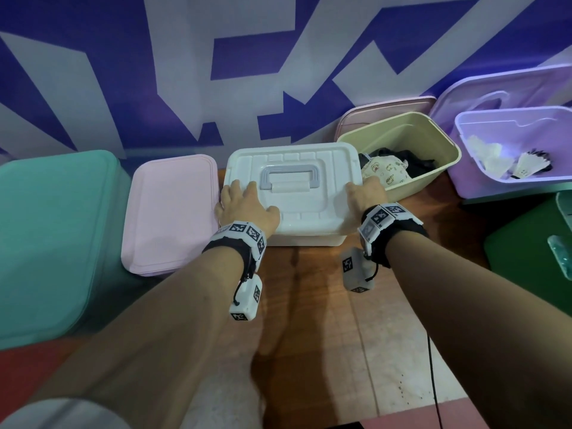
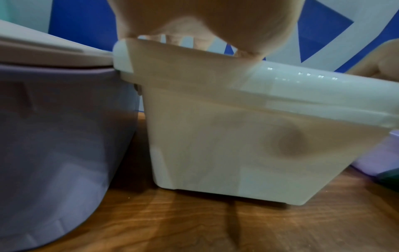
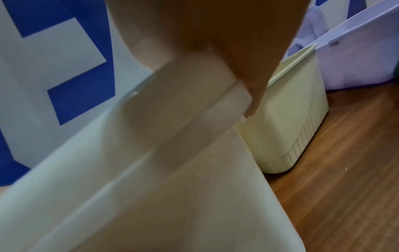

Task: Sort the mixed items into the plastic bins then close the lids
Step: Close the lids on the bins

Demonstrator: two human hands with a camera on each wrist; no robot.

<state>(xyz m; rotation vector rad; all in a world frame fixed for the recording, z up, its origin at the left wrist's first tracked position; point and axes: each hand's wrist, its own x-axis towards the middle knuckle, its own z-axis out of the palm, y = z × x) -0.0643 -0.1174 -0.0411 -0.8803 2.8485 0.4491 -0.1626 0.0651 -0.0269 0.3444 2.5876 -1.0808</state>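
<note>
A white bin (image 1: pixel 309 236) stands at the table's centre with its white lid (image 1: pixel 297 209) on top and a grey handle (image 1: pixel 289 176) lying flat. My left hand (image 1: pixel 244 205) presses flat on the lid's left side with fingers spread. My right hand (image 1: pixel 366 193) sits at the lid's right edge, thumb on top and fingers bent down over the rim. The left wrist view shows the palm (image 2: pixel 215 22) above the bin's wall (image 2: pixel 226 145). In the right wrist view, fingers (image 3: pixel 248 81) wrap the lid's corner (image 3: pixel 194 102).
A pink-lidded bin (image 1: pixel 173 209) touches the white one's left side, with a teal bin (image 1: pixel 46 243) beyond. To the right, an open yellow bin (image 1: pixel 427 131) holds cloth items (image 1: pixel 383 171); an open purple bin (image 1: pixel 483 184) holds shuttlecocks (image 1: pixel 526 164). Loose lids (image 1: pixel 510 91) lean on the wall.
</note>
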